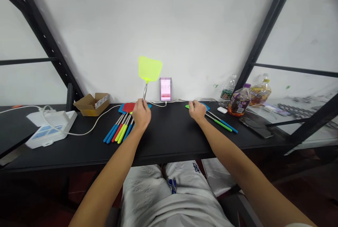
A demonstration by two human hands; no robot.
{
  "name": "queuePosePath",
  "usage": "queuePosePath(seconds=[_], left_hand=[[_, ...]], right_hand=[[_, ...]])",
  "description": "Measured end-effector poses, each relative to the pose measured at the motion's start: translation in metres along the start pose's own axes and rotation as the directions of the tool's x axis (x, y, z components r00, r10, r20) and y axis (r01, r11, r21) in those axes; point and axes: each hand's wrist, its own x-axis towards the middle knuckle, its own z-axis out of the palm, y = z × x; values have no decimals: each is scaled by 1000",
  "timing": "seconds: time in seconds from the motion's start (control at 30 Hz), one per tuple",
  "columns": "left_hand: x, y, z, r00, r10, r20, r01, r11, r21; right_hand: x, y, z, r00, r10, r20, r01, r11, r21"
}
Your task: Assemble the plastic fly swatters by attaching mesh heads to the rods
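My left hand [142,115] is closed around a yellow-green fly swatter [150,69], held upright with its flat head above the fist and a short length of metal shaft showing. The handle is hidden in the hand. Beside and behind that hand, several fly swatters [115,128] in blue, red and yellow lie fanned on the black table [169,132]. My right hand [196,110] is closed with the thumb uppermost; whatever its fingers may hold is hidden. It partly covers a green fly swatter [223,125] and a blue fly swatter [229,125] lying on the table.
A phone [166,89] on a cable leans against the wall at the middle. To the left are an open cardboard box [92,105] and a white device [52,128]. Bottles [239,100], a white case [222,110] and a dark flat device [256,127] are at the right.
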Motion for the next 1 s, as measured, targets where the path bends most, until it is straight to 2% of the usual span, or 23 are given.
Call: queuePosePath(seconds=[0.07,0.2,0.33,0.43,0.53,0.6,0.7,0.9,1.0], left_hand=[[4,-13,-14,997,-60,-53,66,991,119],[7,-41,-36,981,-183,-65,194,917,347],[6,-59,-42,958,-286,11,246,842,481],[5,-63,-40,930,-351,111,245,816,524],[4,-63,-39,901,-400,167,258,804,535],[4,-63,-39,891,-418,176,266,797,542],[4,-63,-39,870,-452,199,277,780,561],[5,-64,-36,846,-488,214,292,762,578],[6,-65,-34,841,-494,220,286,751,595]], right_hand=[[5,7,-2,999,32,-15,-33,998,-51],[12,10,-1,993,114,-38,-119,978,-172],[15,8,3,978,207,-7,-198,928,-314],[17,11,3,935,345,87,-282,868,-408],[22,16,3,858,472,203,-336,815,-473],[25,17,4,815,519,258,-346,793,-501],[28,17,7,774,548,317,-336,780,-528],[29,9,6,746,536,394,-262,781,-566],[29,4,1,714,534,453,-233,791,-565]])
